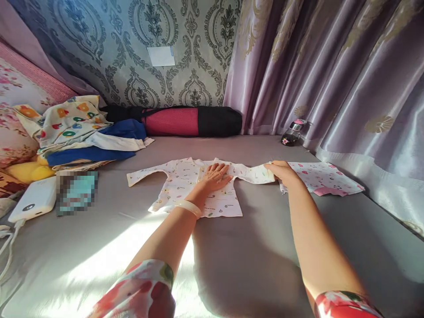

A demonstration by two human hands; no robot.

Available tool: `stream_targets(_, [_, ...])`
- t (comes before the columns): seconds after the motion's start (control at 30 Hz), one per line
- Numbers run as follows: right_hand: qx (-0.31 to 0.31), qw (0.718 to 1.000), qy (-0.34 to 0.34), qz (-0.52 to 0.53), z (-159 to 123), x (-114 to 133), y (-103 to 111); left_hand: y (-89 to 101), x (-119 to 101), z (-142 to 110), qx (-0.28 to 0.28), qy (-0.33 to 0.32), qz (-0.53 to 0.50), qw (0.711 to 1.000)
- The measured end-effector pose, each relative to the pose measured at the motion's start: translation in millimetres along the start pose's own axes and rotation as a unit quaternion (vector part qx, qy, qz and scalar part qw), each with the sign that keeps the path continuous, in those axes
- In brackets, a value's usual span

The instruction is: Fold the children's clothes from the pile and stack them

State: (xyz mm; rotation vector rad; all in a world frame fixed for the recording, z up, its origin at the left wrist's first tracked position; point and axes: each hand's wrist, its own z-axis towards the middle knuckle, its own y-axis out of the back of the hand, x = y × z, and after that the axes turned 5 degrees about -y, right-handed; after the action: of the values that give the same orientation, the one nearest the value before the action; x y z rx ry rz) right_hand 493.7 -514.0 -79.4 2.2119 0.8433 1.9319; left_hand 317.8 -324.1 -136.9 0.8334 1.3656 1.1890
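Observation:
A small white baby shirt with a scattered print lies spread on the grey sheet, both sleeves stretched out sideways. My left hand rests flat on its chest, fingers apart, a pale bangle on that wrist. At the end of the right-hand sleeve, my right hand has its fingers closed on the cuff. Just beyond that hand lies a folded white garment with pink print, partly hidden by the hand and forearm.
Clothes are piled at the left. A white power bank with a cable sits beside a blurred-out item. Along the wall lies a red and black rolled bag. A dark bottle stands by the purple curtain.

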Motion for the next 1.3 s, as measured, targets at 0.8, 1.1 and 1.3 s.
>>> stream_targets(0.8, [0.165,0.932,-0.087,0.312,-36.5,58.0,-118.1,9.1,-1.9,10.1,0.049,0.023,-0.009,0.998])
stream_targets(1.1, [0.121,0.943,-0.108,0.291,-34.7,53.0,-117.8,9.6,40.7,1.0,-0.050,-0.057,-0.095,0.993])
stream_targets(1.3, [0.105,0.956,-0.114,0.249,-35.9,53.8,-126.3,19.6,64.3,-35.7,-0.129,0.056,-0.130,0.982])
